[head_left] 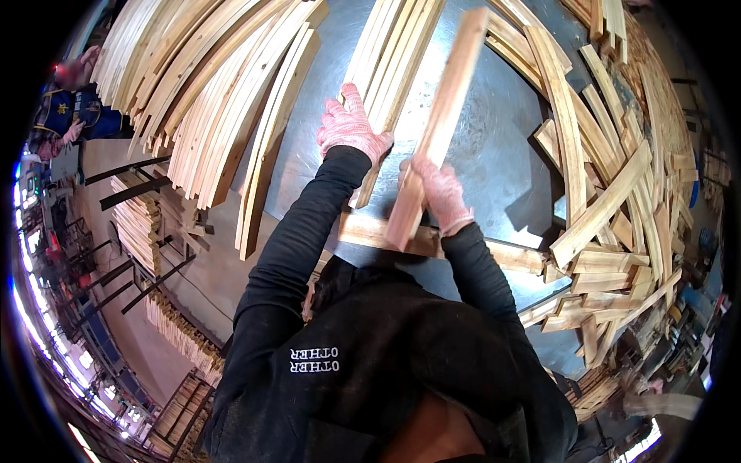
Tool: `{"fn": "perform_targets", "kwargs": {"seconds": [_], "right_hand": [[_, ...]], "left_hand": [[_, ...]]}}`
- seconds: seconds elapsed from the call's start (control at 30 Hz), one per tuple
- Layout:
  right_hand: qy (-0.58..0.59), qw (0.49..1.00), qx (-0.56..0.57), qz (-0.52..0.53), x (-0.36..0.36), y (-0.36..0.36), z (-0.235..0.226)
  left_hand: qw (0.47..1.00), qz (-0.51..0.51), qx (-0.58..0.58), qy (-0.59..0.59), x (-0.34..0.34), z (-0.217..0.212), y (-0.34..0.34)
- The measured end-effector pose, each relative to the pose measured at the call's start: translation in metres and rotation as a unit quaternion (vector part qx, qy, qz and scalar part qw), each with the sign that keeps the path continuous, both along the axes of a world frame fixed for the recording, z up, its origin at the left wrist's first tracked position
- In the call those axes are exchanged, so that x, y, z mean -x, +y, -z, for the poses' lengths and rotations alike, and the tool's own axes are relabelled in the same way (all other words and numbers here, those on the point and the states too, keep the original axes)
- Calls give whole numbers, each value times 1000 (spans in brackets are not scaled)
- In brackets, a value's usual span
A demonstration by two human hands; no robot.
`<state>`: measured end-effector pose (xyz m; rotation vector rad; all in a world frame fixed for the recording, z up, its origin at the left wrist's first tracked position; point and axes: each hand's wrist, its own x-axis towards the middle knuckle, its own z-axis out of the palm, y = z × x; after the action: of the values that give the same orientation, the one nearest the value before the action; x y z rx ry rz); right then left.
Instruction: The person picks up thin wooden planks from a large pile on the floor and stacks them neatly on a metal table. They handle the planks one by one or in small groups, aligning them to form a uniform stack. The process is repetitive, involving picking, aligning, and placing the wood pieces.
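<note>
The right hand [441, 193] in a pink knit glove clamps a long pale wooden slat [438, 127] that could slip sideways, while the left hand [351, 127] presses flat on a bundle of pale slats [394, 54].

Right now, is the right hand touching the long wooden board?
Touching. The head view shows the right hand in a pink glove wrapped around the long wooden board, no gap visible.

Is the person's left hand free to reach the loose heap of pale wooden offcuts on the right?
Probably not easily: the left hand rests on stacked slats, and the right hand's raised plank crosses the way to the heap.
</note>
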<state>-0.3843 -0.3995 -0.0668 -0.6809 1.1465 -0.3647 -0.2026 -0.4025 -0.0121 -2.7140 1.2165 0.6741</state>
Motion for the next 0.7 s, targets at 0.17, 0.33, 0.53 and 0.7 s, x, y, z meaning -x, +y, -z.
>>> {"fn": "perform_targets", "kwargs": {"seconds": [0.17,0.33,0.53,0.7], "right_hand": [[255,870,254,-337,-40,-53,-39],[229,858,268,-374,-61,-17,2],[-46,972,-8,-229,-32,-40,2],[-38,993,80,-74,-13,-21,21]], "left_hand": [[997,-6,58,43,3,-11,21],[868,-114,308,372,-25,28,87],[999,22,47,-8,5,9,75],[919,-70,191,338,-10,-23,69]]}}
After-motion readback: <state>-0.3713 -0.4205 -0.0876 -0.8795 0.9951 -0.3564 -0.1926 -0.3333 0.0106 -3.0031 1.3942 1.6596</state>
